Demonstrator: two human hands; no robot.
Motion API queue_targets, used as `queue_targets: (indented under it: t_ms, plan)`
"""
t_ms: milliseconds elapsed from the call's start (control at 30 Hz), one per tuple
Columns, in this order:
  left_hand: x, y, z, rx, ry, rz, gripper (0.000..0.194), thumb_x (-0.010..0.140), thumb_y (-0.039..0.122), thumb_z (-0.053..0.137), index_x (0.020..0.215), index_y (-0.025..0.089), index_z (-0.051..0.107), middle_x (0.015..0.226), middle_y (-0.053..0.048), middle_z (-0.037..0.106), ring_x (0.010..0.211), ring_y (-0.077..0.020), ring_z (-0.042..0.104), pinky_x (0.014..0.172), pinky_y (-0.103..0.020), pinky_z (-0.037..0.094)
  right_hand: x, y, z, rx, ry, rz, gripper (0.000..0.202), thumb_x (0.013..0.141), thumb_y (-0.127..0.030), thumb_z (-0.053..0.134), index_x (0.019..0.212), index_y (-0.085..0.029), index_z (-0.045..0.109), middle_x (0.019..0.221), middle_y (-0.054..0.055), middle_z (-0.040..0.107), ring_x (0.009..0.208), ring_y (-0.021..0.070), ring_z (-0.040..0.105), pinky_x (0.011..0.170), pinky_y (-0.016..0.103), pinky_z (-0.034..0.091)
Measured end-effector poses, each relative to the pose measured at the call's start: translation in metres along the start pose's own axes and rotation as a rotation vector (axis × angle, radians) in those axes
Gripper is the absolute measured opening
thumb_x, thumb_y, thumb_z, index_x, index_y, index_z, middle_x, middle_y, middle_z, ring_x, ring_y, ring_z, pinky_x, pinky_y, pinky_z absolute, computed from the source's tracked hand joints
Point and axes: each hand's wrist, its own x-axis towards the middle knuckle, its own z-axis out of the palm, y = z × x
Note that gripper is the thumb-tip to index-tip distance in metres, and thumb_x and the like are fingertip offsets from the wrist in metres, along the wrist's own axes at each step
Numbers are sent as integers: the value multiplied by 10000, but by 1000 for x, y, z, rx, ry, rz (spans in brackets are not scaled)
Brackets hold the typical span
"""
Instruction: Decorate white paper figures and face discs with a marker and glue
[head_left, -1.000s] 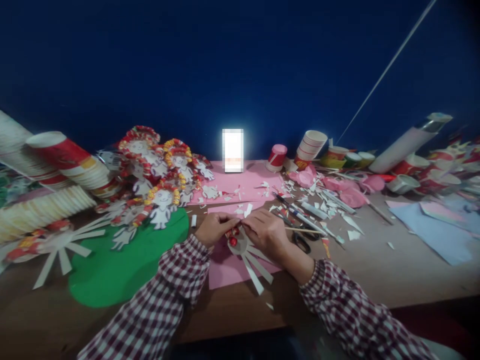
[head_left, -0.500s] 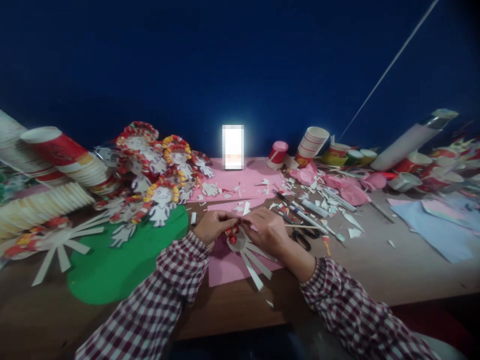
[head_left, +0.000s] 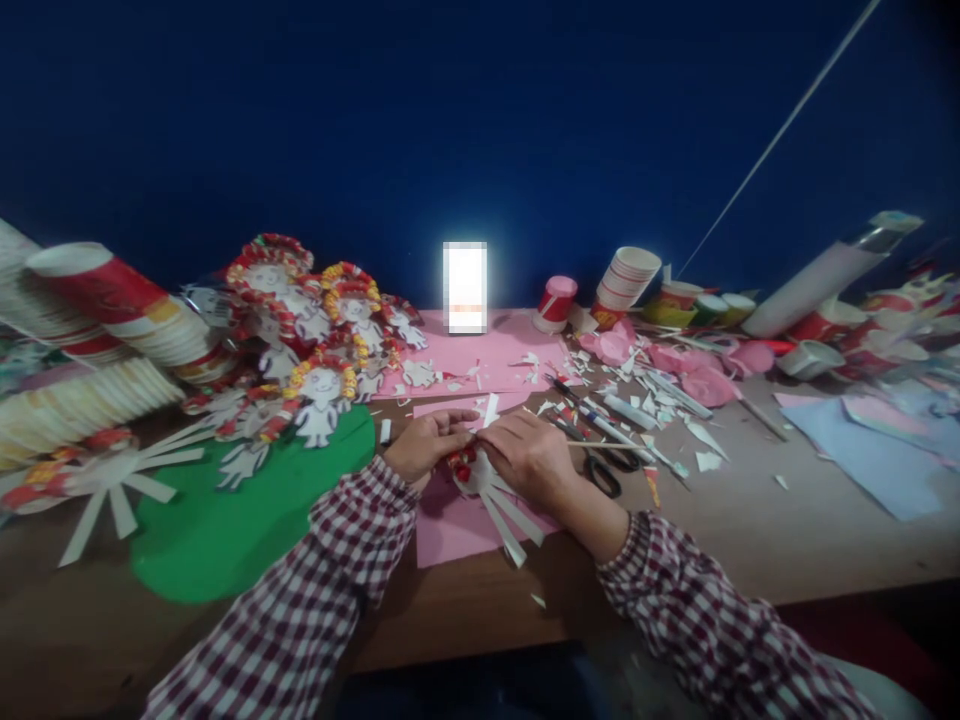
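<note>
Broadly, the wooden table (head_left: 750, 540) ran across in front of me, with a green paper sheet (head_left: 225, 530) to my left and a pink sheet (head_left: 450, 530) lying under my work. On that pink sheet sat the paper-cup figure (head_left: 487, 490), its long axis slanting from its curled red end near my fingers down to the right and toward me. It looked like a cut cup: white strips fanned outward at the near end, small red curls bunched at the far end. My left hand (head_left: 427, 448) and right hand (head_left: 531, 458) were close together, both pinched on the red curls. Black scissors (head_left: 604, 475) lay just beside my right wrist.
</note>
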Motion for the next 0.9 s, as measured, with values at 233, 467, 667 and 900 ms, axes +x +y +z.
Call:
queue_targets:
  t_ms: [233,467,667,900]
  plan:
    - [-4,7,7,53,45,2,385,611,196,802,946,103,637,666,-5,649,574,-89,587,562,-196,456,-1,3,1,60,9,2,134,900,-181,512,921,-169,644,821,70,653,847,178,567,762,280,436]
    - [-4,9,8,87,48,1,366,626,225,796,931,105,631,677,-11,663,573,-89,591,532,-186,450,-1,4,1,64,16,-19,142,914,-195,506,920,-173,645,828,70,651,849,174,568,768,284,440]
    - [1,1,0,61,39,32,472,591,241,825,985,86,617,739,-55,691,620,-119,635,581,-214,493,-1,2,-1,48,7,-6,148,915,-192,501,918,-174,648,823,70,650,839,173,567,751,282,448]
    - [-4,4,1,58,56,20,437,589,207,826,951,80,616,654,-24,665,553,-100,608,533,-199,473,-1,-1,-2,23,-6,14,159,916,-192,489,928,-166,645,838,67,645,841,177,552,779,291,442]
